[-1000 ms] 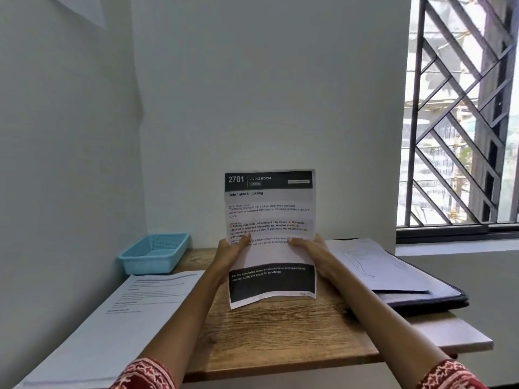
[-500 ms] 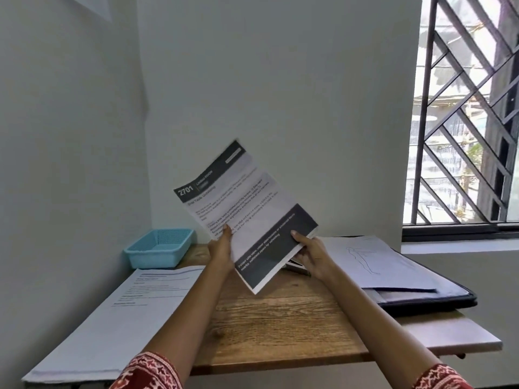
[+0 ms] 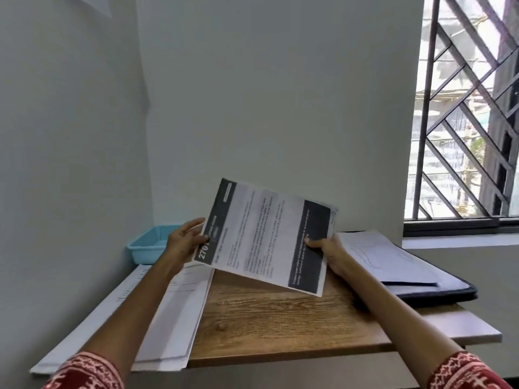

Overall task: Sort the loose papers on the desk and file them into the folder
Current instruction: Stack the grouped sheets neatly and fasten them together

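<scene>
A printed sheet (image 3: pixel 261 234) with a dark header band and a dark footer block hangs above the middle of the wooden desk (image 3: pixel 275 324), turned sideways. My left hand (image 3: pixel 185 242) pinches its header end. My right hand (image 3: pixel 328 251) pinches its footer end, thumb on top. A stack of white papers (image 3: pixel 174 318) lies on the desk's left side, partly under my left forearm. At the right lies an open black folder (image 3: pixel 438 290) with pale sheets (image 3: pixel 376 259) on it.
A light blue plastic basket (image 3: pixel 148 245) stands at the back left corner against the wall. Walls close the desk at the left and back. A barred window (image 3: pixel 466 108) is at the right. The desk's right edge overhangs open floor.
The sheet has rotated from upright to lying sideways and dropped lower over the desk. My left hand went left to the header end; my right hand shifted right with the footer end.
</scene>
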`<state>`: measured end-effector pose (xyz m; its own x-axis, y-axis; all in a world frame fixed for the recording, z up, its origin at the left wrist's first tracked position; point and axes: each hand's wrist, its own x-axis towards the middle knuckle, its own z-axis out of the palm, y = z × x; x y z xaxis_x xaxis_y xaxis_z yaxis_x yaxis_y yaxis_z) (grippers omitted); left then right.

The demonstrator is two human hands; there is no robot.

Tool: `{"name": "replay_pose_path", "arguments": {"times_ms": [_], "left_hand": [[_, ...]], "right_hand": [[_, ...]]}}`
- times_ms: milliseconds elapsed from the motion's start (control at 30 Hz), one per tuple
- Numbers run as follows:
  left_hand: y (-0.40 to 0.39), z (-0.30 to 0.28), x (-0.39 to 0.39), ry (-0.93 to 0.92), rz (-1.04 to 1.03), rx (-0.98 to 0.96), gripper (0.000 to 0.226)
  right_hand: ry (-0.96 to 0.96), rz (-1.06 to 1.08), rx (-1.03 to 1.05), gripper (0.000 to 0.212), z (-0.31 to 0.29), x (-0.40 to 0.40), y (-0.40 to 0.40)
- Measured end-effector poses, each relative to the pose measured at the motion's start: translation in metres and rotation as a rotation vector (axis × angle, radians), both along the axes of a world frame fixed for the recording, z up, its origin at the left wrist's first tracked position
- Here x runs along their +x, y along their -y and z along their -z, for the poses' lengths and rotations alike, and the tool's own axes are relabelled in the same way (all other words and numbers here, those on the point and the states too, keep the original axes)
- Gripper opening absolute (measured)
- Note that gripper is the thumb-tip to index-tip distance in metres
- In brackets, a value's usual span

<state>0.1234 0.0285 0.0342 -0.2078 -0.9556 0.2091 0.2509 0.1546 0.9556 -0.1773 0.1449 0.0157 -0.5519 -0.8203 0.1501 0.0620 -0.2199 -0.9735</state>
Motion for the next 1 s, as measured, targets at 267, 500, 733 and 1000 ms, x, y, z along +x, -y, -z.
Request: {"name": "replay_pose_path", "arguments": {"times_ms": [267, 500, 733, 1000], "left_hand": [[-0.015, -0.014, -0.014, 0.205, 0.14, 0.008, 0.021], [-0.025, 0.027, -0.039, 0.168, 0.038, 0.011, 0.025], [-0.026, 0.028, -0.047, 0.181, -0.025, -0.023, 0.023], [-0.023, 0.05, -0.05, 0.17, -0.061, 0.051, 0.032]], "right_hand": [[-0.319, 0.023, 0.0, 0.021, -0.026, 0.015, 0.0], [-0.422, 0.049, 0.066, 0.026, 0.004, 0.002, -0.01], [-0.329, 0.062, 0.062, 0.022, 0.009, 0.007, -0.01], [-0.178, -0.032, 0.092, 0.027, 0.039, 0.022, -0.006]]}}
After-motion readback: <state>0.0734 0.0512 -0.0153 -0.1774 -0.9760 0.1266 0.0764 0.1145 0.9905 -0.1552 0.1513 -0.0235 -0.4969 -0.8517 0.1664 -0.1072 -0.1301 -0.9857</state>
